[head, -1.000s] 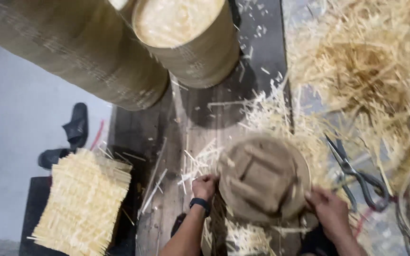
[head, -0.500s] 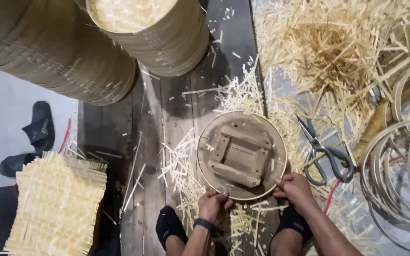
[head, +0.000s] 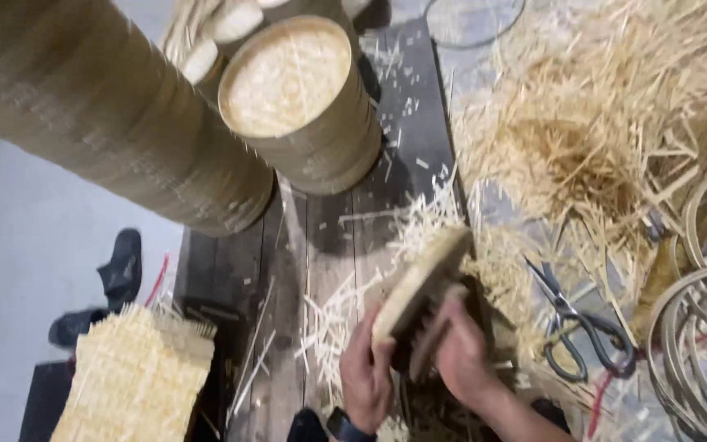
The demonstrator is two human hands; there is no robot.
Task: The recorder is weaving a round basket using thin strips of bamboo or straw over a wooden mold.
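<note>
Both hands grip one round lid that stands on its edge between them. The left hand clamps its near rim. The right hand presses on its back, just beside. The lid leans up and away, to the right. Scissors lie right of the right hand.

Round woven bamboo lid tilted on edge at lower centre, left hand gripping its rim, right hand pressed to its underside, scissors lower right among bamboo shavings, stacked bamboo steamers upper left, woven mat stack lower left.
</note>
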